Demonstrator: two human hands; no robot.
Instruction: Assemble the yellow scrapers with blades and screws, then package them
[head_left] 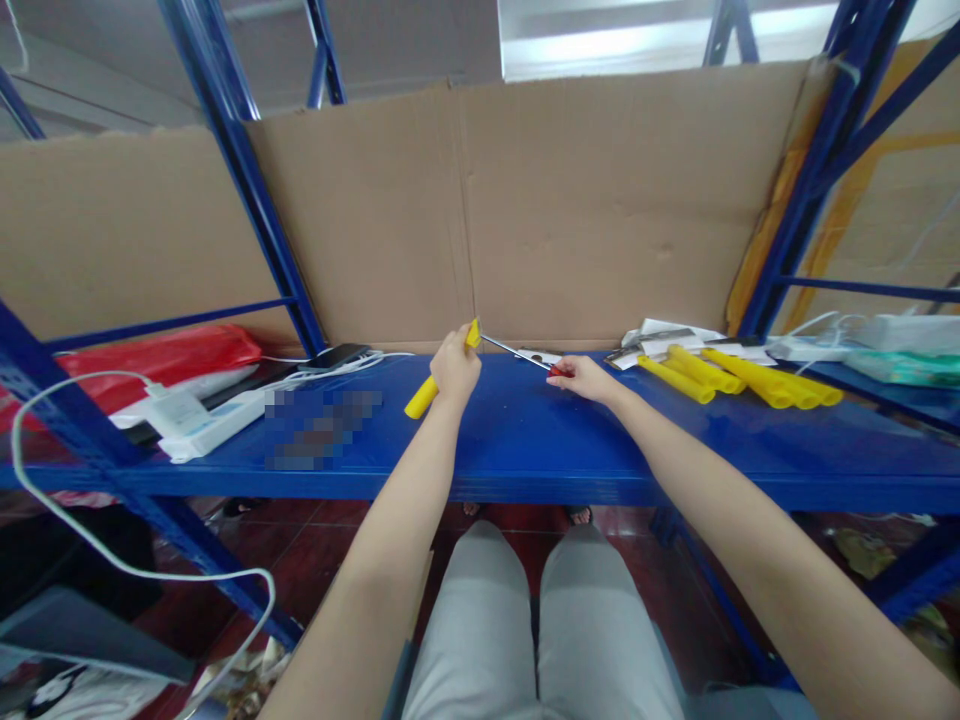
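My left hand (455, 368) is wrapped round a yellow tube-like handle (421, 398), held slanting above the blue shelf. Its lower end sticks out below my fist, and a yellow head (473, 333) shows above it. In my right hand (583, 378) is a screwdriver, gripped by its red handle (557, 371). The screwdriver's metal shaft (517, 352) points left, its tip at or close to the yellow head; whether it touches, I cannot tell. Several more yellow tubes (679, 380) lie to the right of my right hand.
White and metallic flat pieces (660, 342) lie behind the yellow tubes. Left on the blue shelf (525, 450) are a white power strip (217, 425) with a plugged-in charger, cables, a dark phone-like object (337, 357) and a red bag (180, 358). Cardboard (585, 210) stands at the back, between blue posts.
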